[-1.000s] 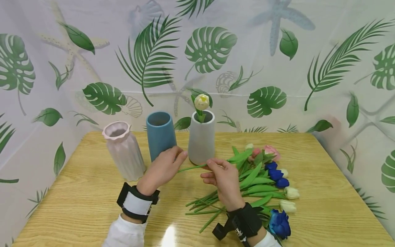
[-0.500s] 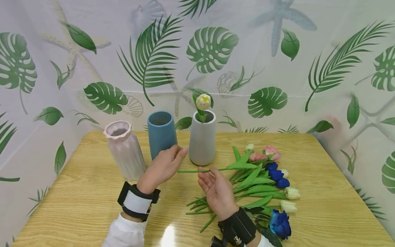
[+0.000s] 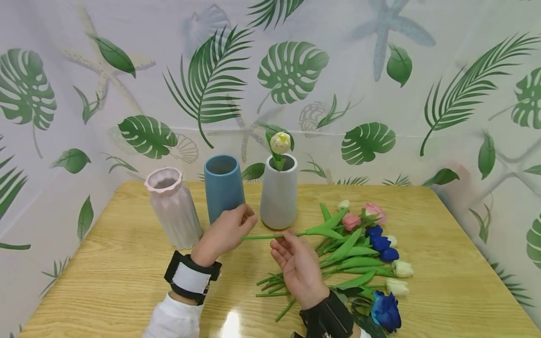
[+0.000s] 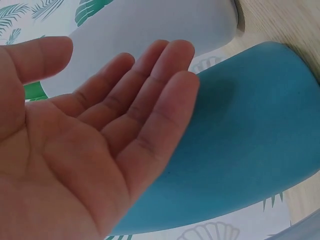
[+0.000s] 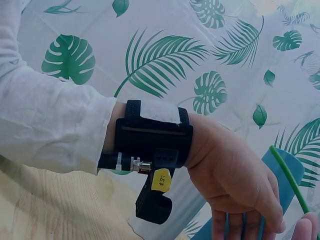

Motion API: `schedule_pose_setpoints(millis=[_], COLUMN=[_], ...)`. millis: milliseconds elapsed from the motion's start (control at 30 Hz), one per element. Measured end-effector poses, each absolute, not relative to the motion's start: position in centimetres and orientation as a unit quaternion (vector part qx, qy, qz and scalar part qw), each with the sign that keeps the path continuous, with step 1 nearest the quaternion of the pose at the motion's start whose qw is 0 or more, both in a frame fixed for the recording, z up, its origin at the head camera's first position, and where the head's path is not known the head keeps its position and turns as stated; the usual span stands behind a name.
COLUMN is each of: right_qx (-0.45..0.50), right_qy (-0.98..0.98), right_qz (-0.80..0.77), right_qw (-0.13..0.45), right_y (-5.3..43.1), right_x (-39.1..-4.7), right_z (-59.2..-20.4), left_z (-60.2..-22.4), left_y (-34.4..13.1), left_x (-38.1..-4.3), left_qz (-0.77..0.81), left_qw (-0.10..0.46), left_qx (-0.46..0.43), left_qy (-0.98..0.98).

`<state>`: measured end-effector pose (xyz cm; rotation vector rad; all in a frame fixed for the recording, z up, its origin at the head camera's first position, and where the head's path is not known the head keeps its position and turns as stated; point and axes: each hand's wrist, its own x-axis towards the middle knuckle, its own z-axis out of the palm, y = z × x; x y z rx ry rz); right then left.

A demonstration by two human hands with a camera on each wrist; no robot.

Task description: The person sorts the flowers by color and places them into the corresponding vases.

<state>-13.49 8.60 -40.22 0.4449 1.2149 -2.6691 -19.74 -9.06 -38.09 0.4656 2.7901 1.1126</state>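
Head view: the right hand (image 3: 299,267) pinches a green flower stem (image 3: 259,237), bare end toward nine o'clock, leaves (image 3: 319,230) toward three; the white vase (image 3: 279,199), holding a cream tulip (image 3: 281,142), stands at twelve.

Left wrist view: the left hand (image 4: 95,137) is open, fingers extended (palm facing the camera), the blue vase (image 4: 250,120) at three o'clock.

Right wrist view: from the right fingertips (image 5: 301,231), the stem slants toward eleven.

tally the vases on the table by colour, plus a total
pink vase: 1
blue vase: 1
white vase, with a white flower in it: 1
total vases: 3
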Motion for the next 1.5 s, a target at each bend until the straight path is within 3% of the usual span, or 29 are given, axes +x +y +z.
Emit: schedule_pose_setpoints(millis=[467, 967, 1500], right_qx=[0.136, 0.091, 0.014], right_qy=[0.402, 0.356, 0.398], right_qz=[-0.900, -0.916, -0.912], right_qw=[0.098, 0.162, 0.103], right_y=[9.1, 8.8, 8.8], right_x=[-13.3, -13.3, -12.6], right_z=[-40.2, -39.5, -39.1], left_z=[-38.3, -38.4, -38.3], left_y=[-8.6, -8.7, -8.7], left_x=[-19.4, -19.5, -19.6], left_qz=[0.348, 0.340, 0.337], left_qw=[0.048, 0.055, 0.085], left_qx=[0.161, 0.164, 0.137], left_qy=[0.922, 0.924, 0.928])
